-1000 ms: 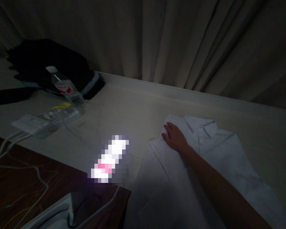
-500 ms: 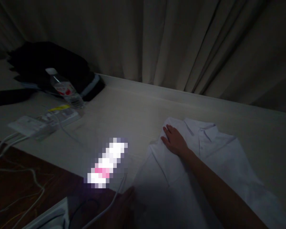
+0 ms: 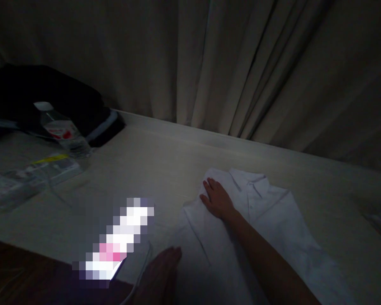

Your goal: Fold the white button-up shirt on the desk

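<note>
A white collared shirt lies spread on the pale surface, its collar toward the curtain. My right hand rests flat on the shirt's shoulder, left of the collar, with fingers apart. Low in the view, my left hand is at the shirt's left edge, dim and partly cut off by the frame. Its fingers look stretched out and close together, touching or nearly touching the cloth; nothing shows in them.
A brightly lit, pixelated phone-like rectangle lies left of the shirt, with a white cable beside it. Farther left are a clear plastic bottle, a clear package and dark folded cloth. Curtains hang behind.
The view has shifted right, so everything appears farther left and lower. My left hand has come further into view by the shirt's edge. My right hand stays on the shoulder.
</note>
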A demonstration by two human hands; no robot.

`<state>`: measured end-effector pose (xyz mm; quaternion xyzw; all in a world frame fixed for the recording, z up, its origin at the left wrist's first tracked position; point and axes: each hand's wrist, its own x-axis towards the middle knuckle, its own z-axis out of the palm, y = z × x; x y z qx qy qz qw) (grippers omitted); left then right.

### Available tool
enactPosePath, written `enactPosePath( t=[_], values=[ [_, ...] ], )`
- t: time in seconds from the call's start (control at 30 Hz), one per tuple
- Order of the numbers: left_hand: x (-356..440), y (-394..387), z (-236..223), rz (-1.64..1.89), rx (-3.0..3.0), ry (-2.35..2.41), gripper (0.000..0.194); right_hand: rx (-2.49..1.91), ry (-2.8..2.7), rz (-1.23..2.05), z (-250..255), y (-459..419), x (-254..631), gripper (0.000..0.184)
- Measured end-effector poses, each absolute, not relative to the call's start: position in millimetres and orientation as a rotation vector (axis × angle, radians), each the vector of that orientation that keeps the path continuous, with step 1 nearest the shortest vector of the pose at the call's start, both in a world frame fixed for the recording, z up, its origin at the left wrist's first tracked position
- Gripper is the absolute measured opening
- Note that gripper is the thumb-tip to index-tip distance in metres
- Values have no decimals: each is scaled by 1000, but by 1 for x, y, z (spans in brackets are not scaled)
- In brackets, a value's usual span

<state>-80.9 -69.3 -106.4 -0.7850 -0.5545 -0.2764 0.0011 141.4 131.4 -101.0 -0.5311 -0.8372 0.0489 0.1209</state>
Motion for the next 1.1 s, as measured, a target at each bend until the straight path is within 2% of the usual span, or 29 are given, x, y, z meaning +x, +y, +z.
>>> enactPosePath(
  t=[0.1,0.23,0.4,0.63,0.7,0.8,0.93,1.03,1.1],
  values=[
    [-44,-22,-98,-826,-2336,-1605,43,-1564,-2454,136,-100,130,140,62],
    [-23,18,-106,-598,-2286,-1505,53,-1567,-2484,138,-95,133,139,62],
    [-25,20,-122,-492,-2230,-1455,51,-1633,-2465,39,-90,159,143,62],
    [-27,11,-128,-444,-2291,-1497,58,-1885,-2390,10,-88,203,155,75],
    [-27,11,-129,-442,-2320,-1537,59,-1915,-2302,4,-77,194,161,72],
    [-26,15,-125,-457,-2391,-1592,54,-1813,-2153,-12,-59,138,186,62],
    [-25,16,-101,-431,-2510,-1683,46,-1807,-1845,66,-64,-14,257,50],
    [-40,-17,-86,-547,-2569,-1686,48,-1893,-1488,116,-84,-146,319,50],
    [-63,-60,-84,-724,-2622,-1727,47,-1969,-1266,189,-92,-223,346,40]
  ],
)
